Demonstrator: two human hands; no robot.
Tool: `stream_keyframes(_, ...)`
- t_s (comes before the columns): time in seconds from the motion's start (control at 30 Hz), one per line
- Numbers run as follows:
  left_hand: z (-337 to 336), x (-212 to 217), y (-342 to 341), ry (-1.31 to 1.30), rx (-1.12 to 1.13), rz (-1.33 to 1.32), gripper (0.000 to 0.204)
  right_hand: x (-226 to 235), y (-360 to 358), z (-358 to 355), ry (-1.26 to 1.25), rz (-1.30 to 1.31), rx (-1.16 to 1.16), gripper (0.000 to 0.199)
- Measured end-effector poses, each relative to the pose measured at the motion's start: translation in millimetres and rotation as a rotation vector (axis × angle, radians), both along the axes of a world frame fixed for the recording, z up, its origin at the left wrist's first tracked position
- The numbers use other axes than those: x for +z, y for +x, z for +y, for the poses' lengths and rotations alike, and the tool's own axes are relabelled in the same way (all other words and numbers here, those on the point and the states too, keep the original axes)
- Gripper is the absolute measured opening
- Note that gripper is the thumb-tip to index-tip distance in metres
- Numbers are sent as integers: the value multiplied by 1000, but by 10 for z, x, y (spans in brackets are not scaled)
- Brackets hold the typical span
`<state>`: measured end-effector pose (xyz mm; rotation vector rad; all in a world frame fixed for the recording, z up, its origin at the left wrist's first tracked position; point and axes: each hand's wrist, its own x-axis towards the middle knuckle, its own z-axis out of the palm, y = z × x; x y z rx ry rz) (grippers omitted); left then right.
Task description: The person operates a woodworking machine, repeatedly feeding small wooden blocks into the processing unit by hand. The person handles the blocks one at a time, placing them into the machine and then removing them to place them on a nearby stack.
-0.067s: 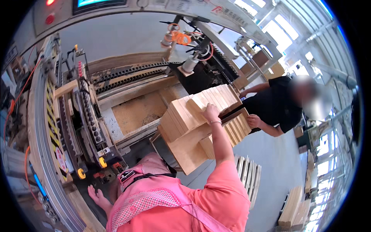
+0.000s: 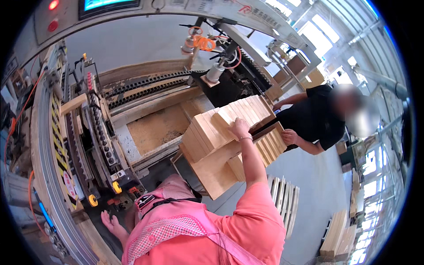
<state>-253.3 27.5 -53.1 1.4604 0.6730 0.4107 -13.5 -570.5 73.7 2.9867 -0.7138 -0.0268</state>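
Note:
My right hand point(image 2: 240, 129) reaches forward onto a row of pale wooden boards point(image 2: 207, 132) standing on edge side by side. Its fingers curl over the end of one wooden board point(image 2: 226, 117), which sticks out a little from the row; the thumb side is partly hidden. Beneath the row lies a plywood sheet point(image 2: 211, 176). A second, shorter row of wooden pieces point(image 2: 265, 151) stands to the right, across a narrow gap. Down at the lower left, my left hand point(image 2: 114, 224) hangs palm up with its fingers apart, holding nothing.
A machine with chain rails point(image 2: 150, 90) and a sawdust-covered bed point(image 2: 161, 126) fills the left and far side. Pneumatic clamps point(image 2: 215, 74) hang beyond the boards. A co-worker point(image 2: 309, 117) in black stands right of the stack, one hand at the shorter row. Slatted wood point(image 2: 282, 203) lies below.

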Motion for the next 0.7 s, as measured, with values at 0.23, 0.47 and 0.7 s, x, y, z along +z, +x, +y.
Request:
stream_keyframes(0.23,-96,111,300,-57,-157,32,53,-123,62,-56,20,-16,21,39)
stream_keyframes(0.47,-69,237,309,35,-223,-11,49,477,-291,715,-4,-318,235,30)
stream_keyframes(0.7,-480,577,830,-26,-356,-234,37,654,-205,1986,282,-171,676,32)
